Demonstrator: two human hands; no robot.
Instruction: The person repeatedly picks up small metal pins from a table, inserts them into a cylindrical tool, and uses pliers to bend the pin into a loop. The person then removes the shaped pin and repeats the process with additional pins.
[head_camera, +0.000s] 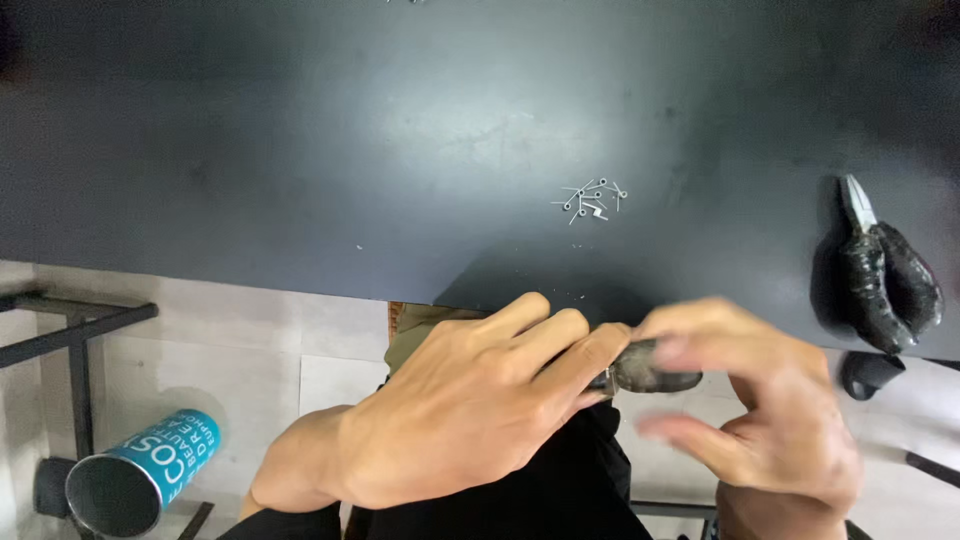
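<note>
My left hand (455, 405) is closed around a dark-handled tool (655, 367) just below the front edge of the black table (300, 150). Only the tool's dark rounded end shows between my two hands. My right hand (765, 400) is blurred, with its fingers curled at that end of the tool; what it grips is unclear. A small heap of tiny metal pins with looped ends (592, 199) lies on the table beyond my hands.
Pliers with black handles (885, 275) lie at the table's right edge. On the pale tiled floor at the lower left lies a teal cylindrical can (140, 475) beside a black metal frame (75, 340). A dark strap (868, 372) hangs at right.
</note>
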